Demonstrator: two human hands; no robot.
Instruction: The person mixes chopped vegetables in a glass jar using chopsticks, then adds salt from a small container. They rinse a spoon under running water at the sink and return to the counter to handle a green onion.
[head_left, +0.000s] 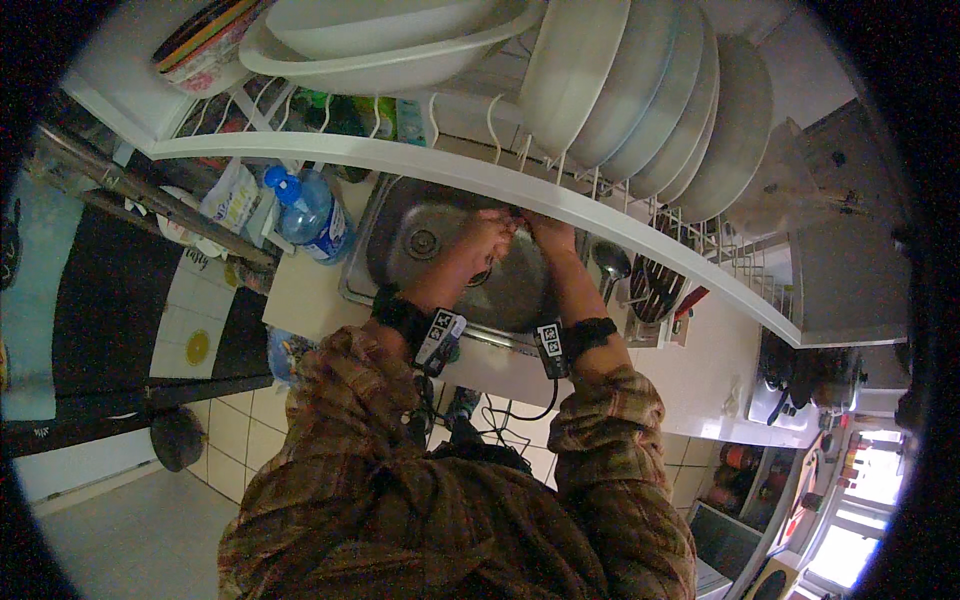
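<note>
My left hand (491, 234) and my right hand (553, 234) are close together over the far side of a stainless steel sink (457, 206). The rail of the dish rack overhead cuts across the view just above them and hides part of my right hand. Something small and dark shows between my fingers, too blurred to name. Whether either hand grips it is not clear. A round drain (422, 244) lies in the basin to the left. Beneath my left wrist, a second dark round shape (478, 277) is partly covered.
Overhead, a white wire dish rack (450, 166) holds plates (577, 82), a large white basin (360, 64) and stacked bowls (206, 67). A blue-capped plastic bottle (311, 217) stands left of the sink. Right of it are a ladle (611, 259) and a slotted utensil holder (656, 285).
</note>
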